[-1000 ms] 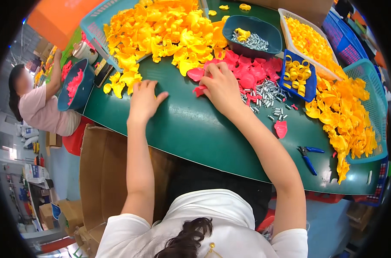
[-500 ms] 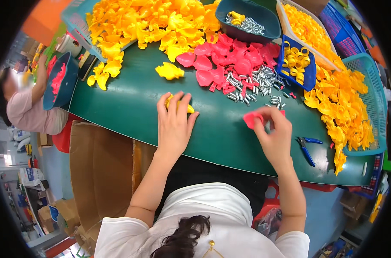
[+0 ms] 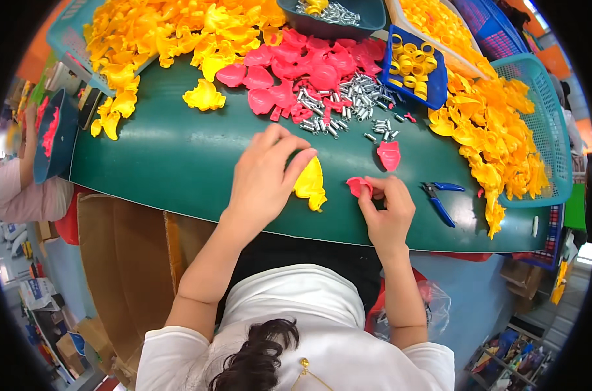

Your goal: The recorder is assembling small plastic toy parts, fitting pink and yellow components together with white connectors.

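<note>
My left hand (image 3: 262, 171) hovers over the table with curved fingers apart. Its thumb overlaps the upper left edge of a yellow moulded plastic piece (image 3: 311, 186), which does not sit between thumb and forefinger; whether they touch is unclear. To the right, my right hand (image 3: 390, 212) pinches a small pink curved plastic piece (image 3: 358, 186) between thumb and forefinger. Just beyond it lies another pink cupped piece (image 3: 388, 156). Blue-handled cutters (image 3: 441, 202) rest to the right of that hand.
The green table (image 3: 172, 156) bears heaps of yellow parts (image 3: 178, 29), pink parts (image 3: 322, 75) and small metal cylinders (image 3: 361, 94). A blue tray (image 3: 431, 99) holds yellow rings. Teal baskets (image 3: 563, 156) stand at both ends. At far left, a person (image 3: 22, 179) sits beside a dark tub (image 3: 60, 146).
The yellow piece under my left hand has shifted right and nearer. A pink piece now lies beyond my right hand, which has drawn nearer with a pink piece. The view has shifted too.
</note>
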Motion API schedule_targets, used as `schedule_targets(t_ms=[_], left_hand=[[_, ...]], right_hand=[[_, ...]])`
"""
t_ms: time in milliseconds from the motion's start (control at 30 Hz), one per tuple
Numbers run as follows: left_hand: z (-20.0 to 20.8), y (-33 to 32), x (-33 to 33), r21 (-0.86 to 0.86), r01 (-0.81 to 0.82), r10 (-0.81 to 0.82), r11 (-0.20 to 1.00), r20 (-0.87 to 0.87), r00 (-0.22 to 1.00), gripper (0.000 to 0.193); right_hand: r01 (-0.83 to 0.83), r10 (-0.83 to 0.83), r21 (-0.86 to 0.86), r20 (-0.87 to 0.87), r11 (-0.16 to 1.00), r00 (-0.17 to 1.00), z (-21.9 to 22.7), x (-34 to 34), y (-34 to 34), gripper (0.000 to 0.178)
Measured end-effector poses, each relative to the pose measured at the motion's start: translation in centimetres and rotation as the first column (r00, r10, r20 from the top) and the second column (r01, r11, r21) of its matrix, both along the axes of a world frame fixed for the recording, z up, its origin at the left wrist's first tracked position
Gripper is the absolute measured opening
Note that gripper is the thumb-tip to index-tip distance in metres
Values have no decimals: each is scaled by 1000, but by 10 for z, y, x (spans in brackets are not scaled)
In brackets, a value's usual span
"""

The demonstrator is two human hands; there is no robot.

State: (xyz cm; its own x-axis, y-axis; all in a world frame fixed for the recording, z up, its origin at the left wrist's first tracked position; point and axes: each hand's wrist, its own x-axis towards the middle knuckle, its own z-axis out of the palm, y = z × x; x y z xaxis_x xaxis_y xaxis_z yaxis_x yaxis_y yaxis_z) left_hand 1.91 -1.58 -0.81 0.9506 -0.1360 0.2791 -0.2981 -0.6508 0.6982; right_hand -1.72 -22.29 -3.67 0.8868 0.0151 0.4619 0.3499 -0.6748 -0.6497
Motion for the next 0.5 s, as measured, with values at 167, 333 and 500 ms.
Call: schedule_targets(t_ms=[167,333,500], left_hand=[[8,-22,-50,235,13,-45,972,133,990,43],[-7,-27,-50,379,-54,-56,924,273,960,28],[-10,-19,-48,386,103,-184,917,179,967,27]], right_hand=[[8,-8,-3,-8,1000,1000,1,2,3,14],[12,-10,30,-56,999,998,3,-2,-1,13],[25,-14,123,-91,992,996,-1,1,-3,12]])
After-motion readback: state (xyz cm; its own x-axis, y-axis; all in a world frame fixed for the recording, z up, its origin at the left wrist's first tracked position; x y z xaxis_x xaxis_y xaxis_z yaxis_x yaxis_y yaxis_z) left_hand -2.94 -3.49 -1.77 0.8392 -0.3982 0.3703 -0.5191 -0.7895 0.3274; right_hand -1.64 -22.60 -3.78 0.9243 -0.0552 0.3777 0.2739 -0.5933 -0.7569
